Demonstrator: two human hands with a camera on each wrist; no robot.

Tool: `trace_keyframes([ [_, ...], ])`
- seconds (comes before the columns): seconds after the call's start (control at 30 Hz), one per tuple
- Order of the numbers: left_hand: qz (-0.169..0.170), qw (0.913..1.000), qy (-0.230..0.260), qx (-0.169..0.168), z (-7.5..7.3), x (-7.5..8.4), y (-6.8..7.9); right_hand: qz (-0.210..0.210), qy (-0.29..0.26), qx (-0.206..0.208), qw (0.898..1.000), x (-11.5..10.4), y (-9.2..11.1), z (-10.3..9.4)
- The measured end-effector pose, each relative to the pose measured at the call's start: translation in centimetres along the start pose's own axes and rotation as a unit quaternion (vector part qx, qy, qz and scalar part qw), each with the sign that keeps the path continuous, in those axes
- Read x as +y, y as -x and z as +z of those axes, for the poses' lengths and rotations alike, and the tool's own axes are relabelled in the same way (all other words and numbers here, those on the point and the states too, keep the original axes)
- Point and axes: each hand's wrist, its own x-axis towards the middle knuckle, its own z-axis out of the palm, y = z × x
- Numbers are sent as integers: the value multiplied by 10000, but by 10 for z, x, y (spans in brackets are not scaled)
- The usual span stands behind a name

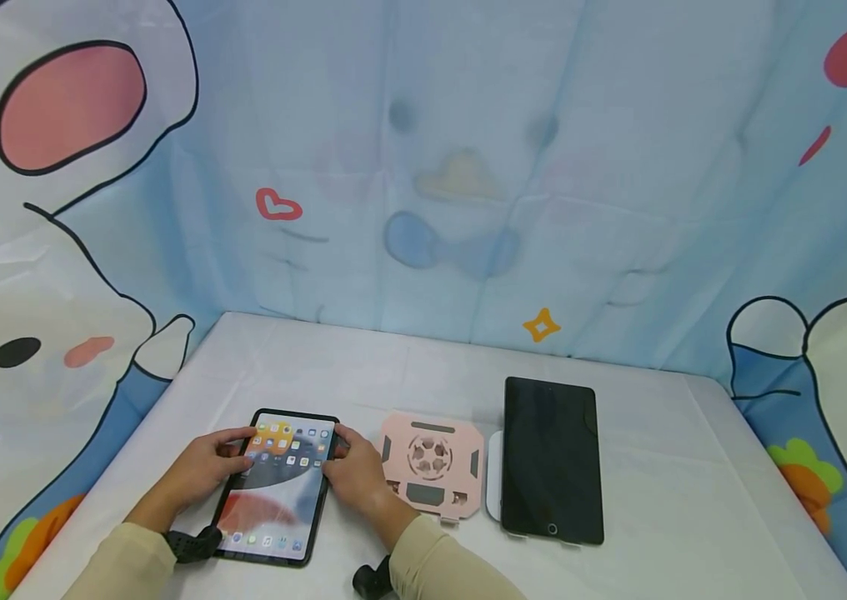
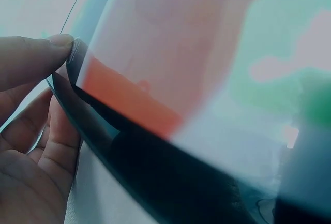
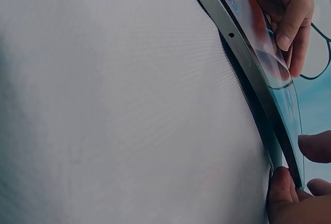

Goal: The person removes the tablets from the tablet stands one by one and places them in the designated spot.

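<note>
A lit tablet [image 1: 269, 475] with app icons and a dark rim lies on the white table at the left. My left hand [image 1: 202, 467] grips its left edge, thumb over the screen side. On the opposite edge, my right hand [image 1: 358, 473] pinches the upper right side. Up close in the left wrist view, a dark, thin cover [image 2: 98, 141] stands slightly apart from the tablet's edge. The right wrist view shows the tablet's side [image 3: 243, 58] with the dark cover behind it and a fingertip [image 3: 282, 180] at the gap. A clear sheet-like edge shows over the screen.
Right of my right hand lies a pink stand [image 1: 463, 442] with cut-outs. Beside it a dark tablet [image 1: 551, 458] with a home button lies over a white object [image 1: 493, 475]. A cartoon-printed curtain [image 1: 423, 167] encloses the white table [image 1: 679, 483].
</note>
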Motion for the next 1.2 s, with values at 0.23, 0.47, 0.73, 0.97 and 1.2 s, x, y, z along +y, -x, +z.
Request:
trace_keyframes([
  [0.23,42,10000,5,29,1,-1,1,68,-103,-45,9999,-1,2,0],
  [0.47,16,9999,97,31,2,-1,3,51,169,-50,9998,-1,3,-1],
  [0.73,30,9999,125,50,3,-1,3,-84,307,-36,9995,-1,5,-2],
  [0.97,-16,9999,158,68,3,0,3,-134,335,-116,9993,-4,6,-3],
  [1.2,-13,9998,187,26,2,0,2,-168,330,-186,9991,-5,6,-3],
])
